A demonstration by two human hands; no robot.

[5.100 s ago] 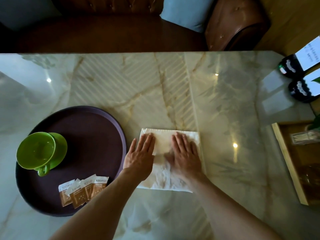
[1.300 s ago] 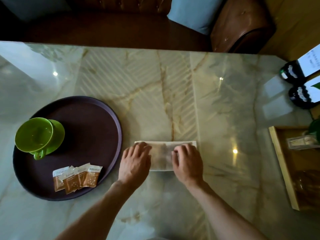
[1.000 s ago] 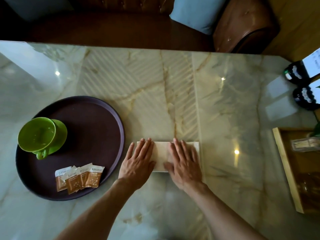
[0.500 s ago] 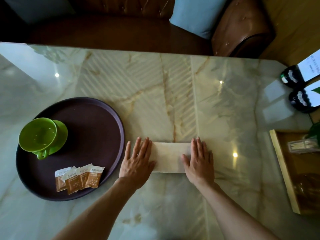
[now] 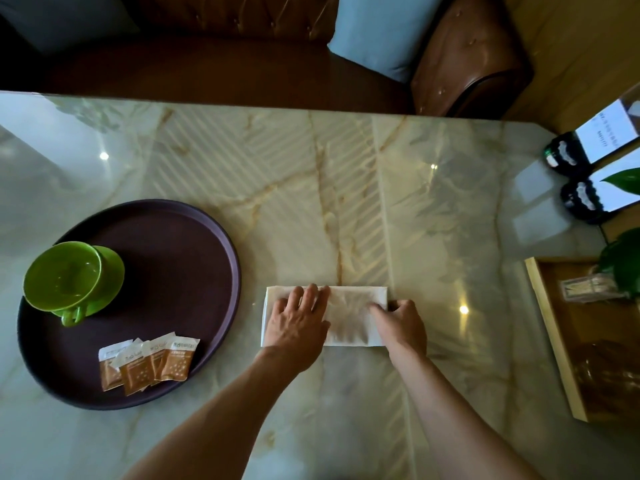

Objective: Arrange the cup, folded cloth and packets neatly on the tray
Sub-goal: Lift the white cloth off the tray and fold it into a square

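While the left hand (image 5: pixel 298 323) is pressing flat and the right hand (image 5: pixel 401 325) is pinching its right end, the cloth (image 5: pixel 349 306) is lying lengthwise left-to-right, just beside the tray (image 5: pixel 180 244) on the left hand's side.

This looks like a café, lounge or hotel sitting area. A glossy marble table (image 5: pixel 346 202) stands against a tufted brown leather sofa (image 5: pixel 242 46) with a pale blue cushion (image 5: pixel 377 32). Printed card stands (image 5: pixel 588 143) sit at the right edge, beside a wooden tray (image 5: pixel 550 341) and a green plant (image 5: pixel 623 265).
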